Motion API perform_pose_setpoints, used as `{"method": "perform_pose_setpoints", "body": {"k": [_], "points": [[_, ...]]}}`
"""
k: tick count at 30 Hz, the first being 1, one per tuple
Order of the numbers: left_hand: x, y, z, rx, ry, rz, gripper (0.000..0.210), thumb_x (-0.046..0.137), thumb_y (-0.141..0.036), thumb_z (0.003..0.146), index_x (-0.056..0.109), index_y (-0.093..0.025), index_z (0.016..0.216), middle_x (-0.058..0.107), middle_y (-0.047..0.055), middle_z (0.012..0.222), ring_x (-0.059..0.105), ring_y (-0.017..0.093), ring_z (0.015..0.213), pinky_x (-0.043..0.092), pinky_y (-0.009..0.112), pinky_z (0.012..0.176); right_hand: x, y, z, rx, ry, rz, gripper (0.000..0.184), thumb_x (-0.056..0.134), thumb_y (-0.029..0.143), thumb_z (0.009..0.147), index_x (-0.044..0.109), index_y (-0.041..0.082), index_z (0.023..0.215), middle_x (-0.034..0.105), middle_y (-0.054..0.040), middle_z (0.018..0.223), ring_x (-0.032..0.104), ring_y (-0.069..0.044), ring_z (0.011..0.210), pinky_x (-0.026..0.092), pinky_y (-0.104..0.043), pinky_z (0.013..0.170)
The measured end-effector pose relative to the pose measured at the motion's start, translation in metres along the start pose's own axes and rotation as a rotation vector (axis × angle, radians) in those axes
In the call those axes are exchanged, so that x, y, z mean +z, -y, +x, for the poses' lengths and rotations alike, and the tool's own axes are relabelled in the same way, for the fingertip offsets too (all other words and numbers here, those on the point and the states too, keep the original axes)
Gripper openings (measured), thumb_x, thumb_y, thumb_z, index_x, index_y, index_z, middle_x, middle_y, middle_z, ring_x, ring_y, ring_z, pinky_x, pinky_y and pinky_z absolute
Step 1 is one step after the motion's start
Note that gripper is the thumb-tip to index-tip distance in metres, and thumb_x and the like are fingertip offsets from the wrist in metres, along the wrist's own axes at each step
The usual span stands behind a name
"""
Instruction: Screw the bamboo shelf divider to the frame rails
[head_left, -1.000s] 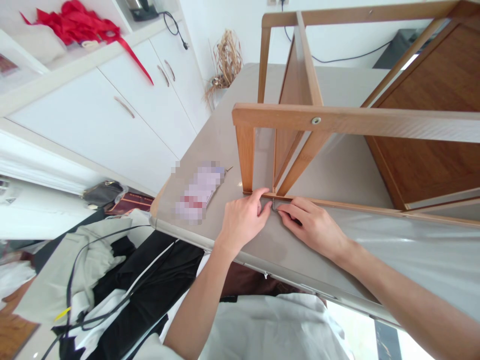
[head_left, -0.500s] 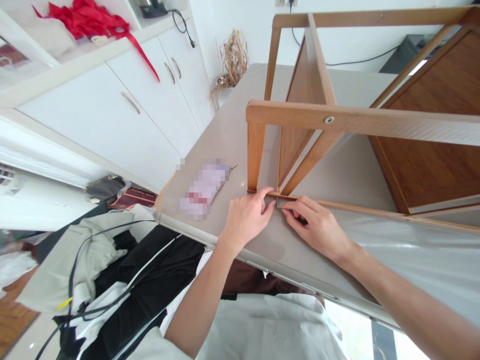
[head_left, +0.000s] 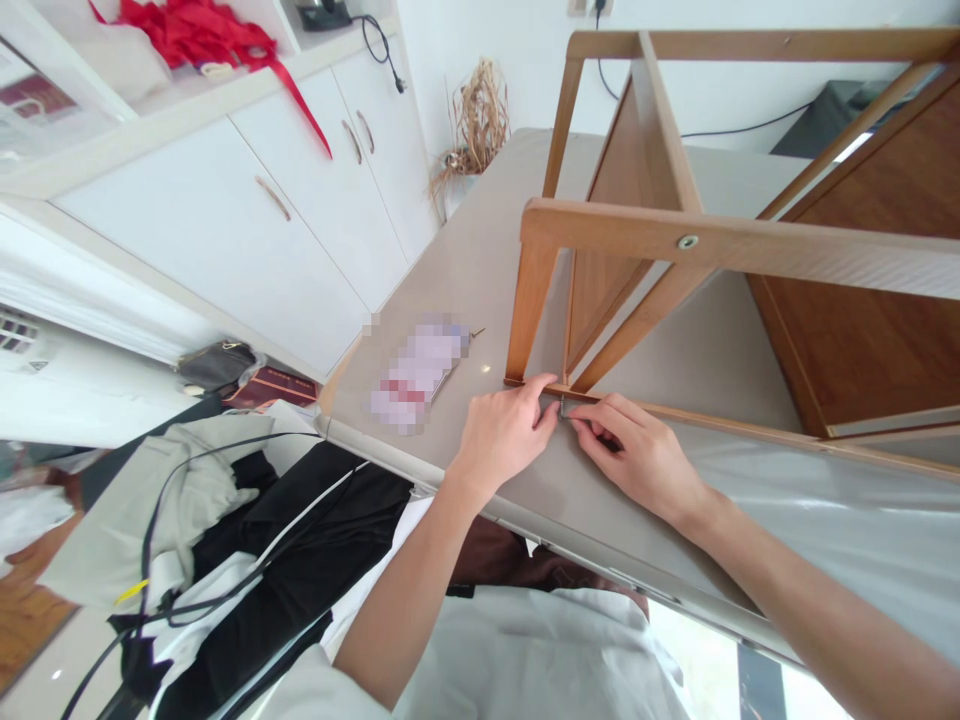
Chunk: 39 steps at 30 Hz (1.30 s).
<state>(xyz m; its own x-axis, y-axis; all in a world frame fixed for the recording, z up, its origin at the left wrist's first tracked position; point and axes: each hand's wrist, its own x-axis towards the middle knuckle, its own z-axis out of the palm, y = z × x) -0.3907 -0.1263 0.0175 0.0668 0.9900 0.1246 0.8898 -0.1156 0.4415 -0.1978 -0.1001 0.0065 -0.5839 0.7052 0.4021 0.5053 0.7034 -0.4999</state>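
Note:
A wooden frame [head_left: 645, 222] with slanted legs and inset panels lies on its side on the table. Across its near lower rail [head_left: 675, 412] bends the index finger of my left hand [head_left: 501, 432], with the thumb on the near side. Between my two thumbs a small screw-like metal shaft [head_left: 562, 404] stands out from the rail towards me. My right hand [head_left: 634, 448] has thumb and index finger pinched at the shaft's outer end, on a thin metal piece too small to identify. The other right fingers are curled in.
A blurred phone-sized object [head_left: 418, 375] lies on the grey-covered table [head_left: 457, 270], with a small screw [head_left: 478, 332] beside it. White cabinets [head_left: 300, 190] and dried plants [head_left: 478, 120] stand behind. Clothes [head_left: 292, 540] and cables are heaped at the left.
The whole view has shifted slightly, so the frame and table appear a little further right. Both hands stay at the same place on the rail, in nearly the same pose.

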Motion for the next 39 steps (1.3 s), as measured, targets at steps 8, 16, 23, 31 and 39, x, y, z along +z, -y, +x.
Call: {"method": "perform_pose_setpoints", "body": {"k": [8,16,23,31,39], "points": [[-0.0010,0.0007,0.0008,-0.011,0.021,-0.028,0.030,0.056,-0.033,0.096,0.058,-0.029,0.126,0.071,-0.006,0.072,0.070,0.016,0.072,0.041,0.026,0.060,0.0010,0.0017,0.0010,0.032,-0.015,-0.006,0.014,0.053,0.024,0.097,0.066,0.023,0.103,0.055,-0.0008,0.078,0.054,-0.012,0.068,0.048,-0.025,0.064],[-0.0020,-0.0003,0.0014,-0.017,0.015,-0.018,0.029,0.055,-0.033,0.095,0.059,-0.030,0.124,0.072,-0.007,0.072,0.070,0.016,0.071,0.038,0.027,0.057,0.0023,0.0035,-0.0011,0.018,-0.042,-0.056,0.011,0.056,0.020,0.095,0.065,0.022,0.100,0.055,-0.0004,0.078,0.054,-0.012,0.069,0.048,-0.025,0.067],[-0.0015,-0.0007,0.0012,-0.032,0.030,-0.015,0.029,0.055,-0.034,0.096,0.059,-0.028,0.124,0.074,-0.005,0.074,0.070,0.016,0.072,0.037,0.026,0.057,0.0007,0.0027,-0.0016,0.036,-0.071,-0.091,0.010,0.060,0.022,0.093,0.069,0.022,0.098,0.058,-0.0002,0.076,0.056,-0.012,0.067,0.049,-0.026,0.067],[-0.0002,0.0006,-0.0001,-0.012,0.005,0.022,0.029,0.054,-0.037,0.096,0.058,-0.029,0.124,0.075,-0.005,0.082,0.070,0.015,0.071,0.038,0.027,0.057,0.0009,-0.0025,-0.0068,-0.001,-0.081,-0.185,0.008,0.063,0.024,0.091,0.070,0.021,0.094,0.065,-0.0035,0.089,0.062,-0.015,0.078,0.052,-0.029,0.074],[0.0001,0.0016,-0.0005,-0.012,0.011,0.038,0.030,0.052,-0.038,0.097,0.058,-0.029,0.125,0.073,-0.005,0.077,0.068,0.016,0.068,0.038,0.026,0.057,-0.0006,-0.0042,-0.0072,-0.011,-0.004,-0.170,0.015,0.060,0.023,0.094,0.068,0.020,0.106,0.065,-0.0056,0.095,0.063,-0.018,0.087,0.052,-0.032,0.082]]}}
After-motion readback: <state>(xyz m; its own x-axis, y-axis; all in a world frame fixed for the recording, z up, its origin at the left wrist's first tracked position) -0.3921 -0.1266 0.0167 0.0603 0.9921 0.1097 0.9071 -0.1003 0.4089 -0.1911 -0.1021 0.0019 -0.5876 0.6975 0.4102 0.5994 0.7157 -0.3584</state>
